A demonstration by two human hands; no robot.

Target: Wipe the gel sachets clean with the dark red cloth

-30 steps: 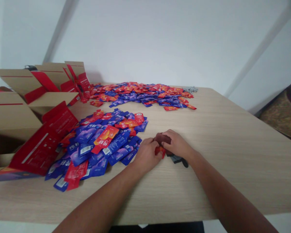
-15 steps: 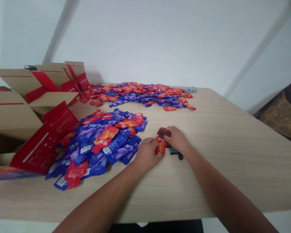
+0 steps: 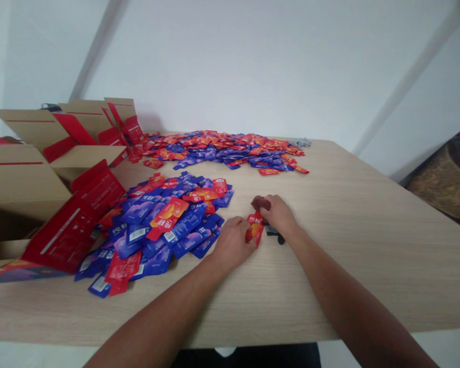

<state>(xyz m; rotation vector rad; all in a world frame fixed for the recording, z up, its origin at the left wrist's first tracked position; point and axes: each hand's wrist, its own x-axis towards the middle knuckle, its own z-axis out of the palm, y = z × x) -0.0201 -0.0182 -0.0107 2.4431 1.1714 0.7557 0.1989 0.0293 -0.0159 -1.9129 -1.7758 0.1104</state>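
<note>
My left hand (image 3: 234,242) is closed on the lower left edge of a small red and orange packet (image 3: 257,228), printed side up on the table. My right hand (image 3: 280,213) pinches a dark brown, flat rounded piece (image 3: 260,203) at the packet's upper end; whether the piece enters the packet I cannot tell. Under my right wrist lies a grey and black object (image 3: 273,232), partly hidden. To the left of my left hand spreads a heap of blue and red packets (image 3: 164,217), its nearest edge almost at my knuckles.
Open cardboard boxes (image 3: 23,174) with red flaps line the left side. A long heap of red and blue packets (image 3: 222,148) runs along the back near the wall. Grey pieces (image 3: 301,143) lie at its right end. The wooden table (image 3: 368,230) extends to the right.
My right hand has shifted slightly up and away with the brown piece, uncovering more of the packet's top. My left hand stays in place on the packet.
</note>
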